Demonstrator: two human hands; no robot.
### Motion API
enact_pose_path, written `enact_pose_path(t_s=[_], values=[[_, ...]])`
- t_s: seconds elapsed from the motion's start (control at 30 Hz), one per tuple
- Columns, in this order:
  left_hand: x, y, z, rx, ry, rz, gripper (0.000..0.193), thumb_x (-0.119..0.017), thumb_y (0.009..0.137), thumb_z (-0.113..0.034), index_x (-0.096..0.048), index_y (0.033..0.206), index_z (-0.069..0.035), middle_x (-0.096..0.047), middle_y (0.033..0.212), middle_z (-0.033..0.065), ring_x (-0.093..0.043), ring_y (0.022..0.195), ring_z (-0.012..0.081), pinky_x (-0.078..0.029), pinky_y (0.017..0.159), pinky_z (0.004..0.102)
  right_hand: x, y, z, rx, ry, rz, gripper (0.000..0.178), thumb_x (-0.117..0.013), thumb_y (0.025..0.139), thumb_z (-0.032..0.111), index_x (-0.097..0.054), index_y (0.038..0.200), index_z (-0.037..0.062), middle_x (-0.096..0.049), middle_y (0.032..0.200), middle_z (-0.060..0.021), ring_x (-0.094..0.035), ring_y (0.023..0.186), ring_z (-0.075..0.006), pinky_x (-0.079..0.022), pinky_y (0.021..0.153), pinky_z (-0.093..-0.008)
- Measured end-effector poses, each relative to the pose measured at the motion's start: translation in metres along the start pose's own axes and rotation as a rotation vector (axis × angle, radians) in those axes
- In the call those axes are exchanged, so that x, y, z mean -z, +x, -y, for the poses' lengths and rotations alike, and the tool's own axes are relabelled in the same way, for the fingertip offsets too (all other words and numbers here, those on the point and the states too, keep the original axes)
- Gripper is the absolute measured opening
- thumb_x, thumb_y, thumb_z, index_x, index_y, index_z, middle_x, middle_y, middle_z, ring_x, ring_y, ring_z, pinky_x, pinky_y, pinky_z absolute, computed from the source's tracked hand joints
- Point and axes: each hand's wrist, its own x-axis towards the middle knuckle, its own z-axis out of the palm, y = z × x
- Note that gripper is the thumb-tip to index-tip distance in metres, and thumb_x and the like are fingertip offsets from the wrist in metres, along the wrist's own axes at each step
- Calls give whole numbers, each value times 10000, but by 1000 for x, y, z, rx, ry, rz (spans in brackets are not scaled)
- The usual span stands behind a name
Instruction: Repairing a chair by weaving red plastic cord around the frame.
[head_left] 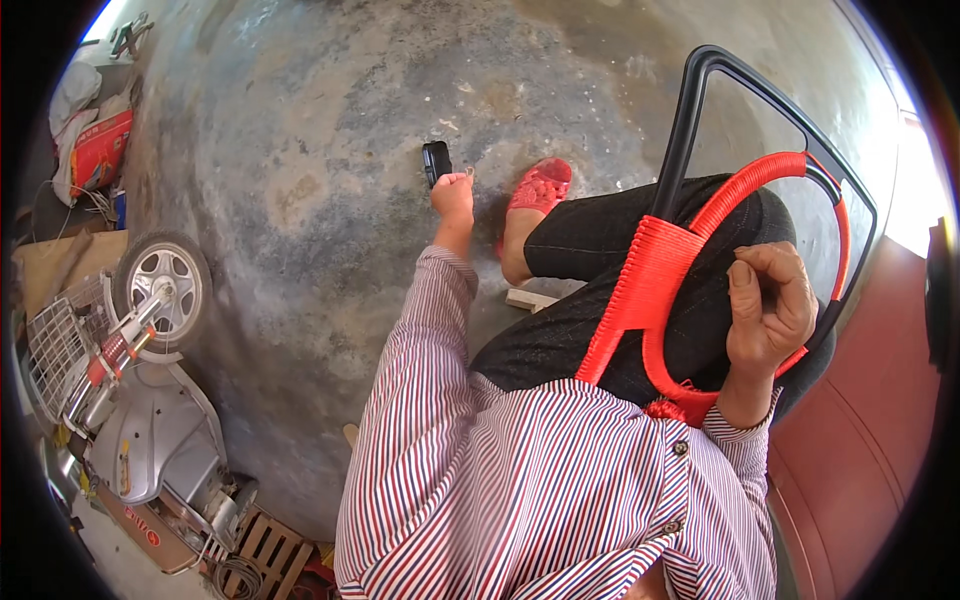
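My left hand (454,198) reaches out over the floor, its fingers closed at the lower end of a small black phone-like device (436,162). Across my lap leans a black tubular frame (686,125), with glossy red cord (650,270) wound tightly around much of it, including a curved inner loop (745,187). Beside that loop, my right hand (770,310) is raised with fingers curled and thumb near the index fingertip. Whatever lies in that pinch, if anything, is too small to make out. A bunch of red cord (668,409) sits at the frame's lower end.
A red shoe (541,185) is on my foot on the stained concrete floor (300,200). To the left stand a silver scooter (155,430) with its wheel (162,288), a wooden pallet (262,548) and a red-and-white sack (100,150). A dark red panel (850,400) is at the right.
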Motion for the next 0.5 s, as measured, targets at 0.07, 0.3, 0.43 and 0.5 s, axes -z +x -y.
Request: enact_pose_path(t_s=[0.07, 0.3, 0.43, 0.5], values=[[3, -12, -6, 19, -10, -37, 82, -714, 760, -71, -648, 809, -64, -600, 655, 7, -506, 479, 112, -389, 408, 270, 0, -1, 0, -2, 2, -2, 84, -681, 803, -25, -616, 857, -21, -615, 733, -74, -494, 545, -73, -355, 485, -197], [17, -14, 6, 68, -79, -46, 99, -749, 743, -67, -666, 794, -48, -627, 676, 6, -539, 561, 89, -437, 507, 263, -1, -1, 0, 6, 19, -3, 79, -676, 813, -28, -614, 862, -23, -616, 743, -74, -494, 549, -73, -354, 487, -196], [40, -24, -14, 162, -402, 339, 100, -703, 796, -54, -637, 871, -67, -596, 726, 6, -541, 582, 122, -469, 526, 289, -2, 0, 1, -3, 13, -2, 82, -678, 813, -27, -612, 861, -23, -617, 744, -75, -502, 556, -75, -360, 492, -194], [61, -36, -33, 198, -628, 607, 97, -696, 810, -57, -630, 878, -77, -584, 760, 15, -549, 657, 139, -491, 603, 317, -2, -1, 1, -10, 9, 7, 84, -679, 812, -26, -611, 860, -24, -616, 743, -74, -503, 557, -76, -360, 493, -195]])
